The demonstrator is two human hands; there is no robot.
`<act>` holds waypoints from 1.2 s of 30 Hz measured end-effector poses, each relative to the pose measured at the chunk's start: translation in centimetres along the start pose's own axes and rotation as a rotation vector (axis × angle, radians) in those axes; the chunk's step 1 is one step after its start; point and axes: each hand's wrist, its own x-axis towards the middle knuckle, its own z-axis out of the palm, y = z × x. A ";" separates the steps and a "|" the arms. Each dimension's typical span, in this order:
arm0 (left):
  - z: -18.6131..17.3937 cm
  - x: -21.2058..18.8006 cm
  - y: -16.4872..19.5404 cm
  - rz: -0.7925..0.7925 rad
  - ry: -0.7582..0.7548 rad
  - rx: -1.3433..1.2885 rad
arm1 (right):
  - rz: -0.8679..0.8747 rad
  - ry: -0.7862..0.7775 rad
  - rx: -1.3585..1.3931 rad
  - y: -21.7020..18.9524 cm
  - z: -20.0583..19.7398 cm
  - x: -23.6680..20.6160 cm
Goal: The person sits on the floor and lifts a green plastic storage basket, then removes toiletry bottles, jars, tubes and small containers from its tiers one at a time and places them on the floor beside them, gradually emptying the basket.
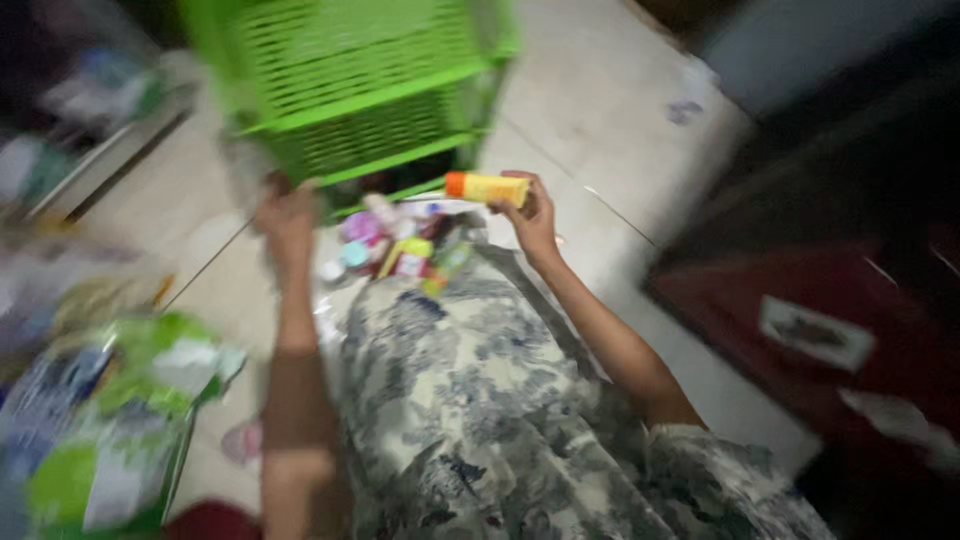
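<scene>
My right hand (533, 222) holds a yellow tube with an orange cap (488, 187), lying sideways in the fingers. My left hand (287, 219) reaches up to the lower edge of a green slatted plastic rack (350, 90); the frame is blurred and I cannot tell if it grips the rack. Between the hands, a heap of small bottles and packets (400, 245) lies on my lap, on grey patterned cloth (470, 390).
A pile of green and white packets (110, 420) lies at the lower left. A dark red cabinet (830, 330) stands at the right. Pale floor tiles (610, 110) run behind the rack. Blurred shelving (80, 110) is at the upper left.
</scene>
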 end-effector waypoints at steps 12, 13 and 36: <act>0.6 -2.7 1.7 0.025 -0.059 -0.355 | -0.019 0.355 -0.992 1.6 -17.3 -7.5; 0.5 -2.8 1.6 0.031 -0.055 -0.360 | -0.067 0.387 -0.973 1.8 -16.9 -7.9; 0.2 0.9 1.1 -0.020 0.001 -0.348 | -0.104 -0.171 -0.694 2.0 5.2 2.5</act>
